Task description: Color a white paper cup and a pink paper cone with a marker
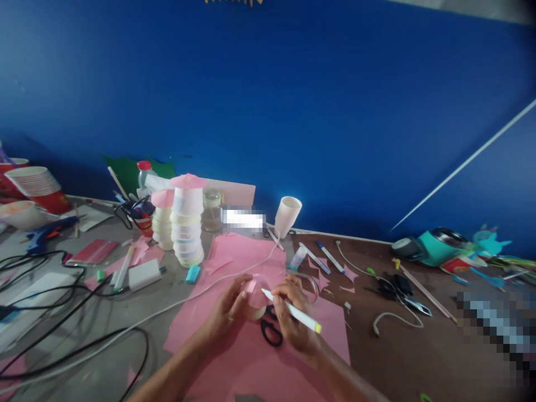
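Observation:
My left hand (229,304) holds a small paper cup (254,309) with a pink paper piece (256,289) on top of it. In my right hand (292,310) is a white marker with a yellow end (302,317), its tip pointing at the pink piece. Black-handled scissors (272,333) lie on pink paper (234,357) just beneath my hands. Left of the paper stand two stacks of small cups, the taller (187,223) and the shorter (162,220), each topped with a pink paper piece. A blue marker cap or block (193,274) lies near them.
A white cable (167,307) crosses the pink paper. A white cup (287,216) stands near the blue wall (268,111). Markers (330,257) and pink scraps (321,280) lie at right. Black cables, a charger (144,274) and a glue gun (50,231) are at left.

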Tool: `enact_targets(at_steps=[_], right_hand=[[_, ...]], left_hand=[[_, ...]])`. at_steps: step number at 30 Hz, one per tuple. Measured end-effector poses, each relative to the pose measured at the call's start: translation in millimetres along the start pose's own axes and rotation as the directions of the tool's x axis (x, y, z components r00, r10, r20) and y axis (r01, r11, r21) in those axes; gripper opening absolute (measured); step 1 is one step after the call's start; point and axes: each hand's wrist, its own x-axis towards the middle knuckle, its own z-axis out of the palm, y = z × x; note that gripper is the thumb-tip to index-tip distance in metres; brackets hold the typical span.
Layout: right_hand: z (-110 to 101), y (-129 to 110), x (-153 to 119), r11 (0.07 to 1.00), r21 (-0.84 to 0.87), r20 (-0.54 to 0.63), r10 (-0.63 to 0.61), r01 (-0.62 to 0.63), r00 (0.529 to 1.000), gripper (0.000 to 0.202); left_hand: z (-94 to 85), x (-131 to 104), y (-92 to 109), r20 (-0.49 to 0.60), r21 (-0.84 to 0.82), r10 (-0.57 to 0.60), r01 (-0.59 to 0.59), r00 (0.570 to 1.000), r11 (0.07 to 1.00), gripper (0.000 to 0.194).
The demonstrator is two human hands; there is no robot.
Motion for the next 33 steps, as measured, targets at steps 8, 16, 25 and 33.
enact_targets(at_steps=[8,16,25,33], right_hand=[[1.6,-2.6,0.0,0.998,0.061,0.013,-0.030,0.029,0.999,0.013],[7.1,-1.1,-2.5,1.000,0.021,-0.004,-0.002,0.002,1.000,0.011],[8.6,0.1,-0.6,0.996,0.050,0.018,-0.074,0.073,0.997,0.011],[5.1,2.9,-2.4,0.998,0.051,0.043,-0.036,0.034,0.998,0.012]], left_hand=[[1.1,2.3,-6.8,0.014,-0.034,0.000,0.001,1.000,0.999,0.044],[0.2,2.2,-1.1,0.023,-0.066,0.001,0.000,1.000,0.998,0.044],[2.7,1.8,-2.6,-0.003,-0.139,0.012,-0.013,1.000,0.990,0.044],[3.1,3.1,-9.0,-0.004,-0.126,0.038,-0.039,0.999,0.991,0.038]])
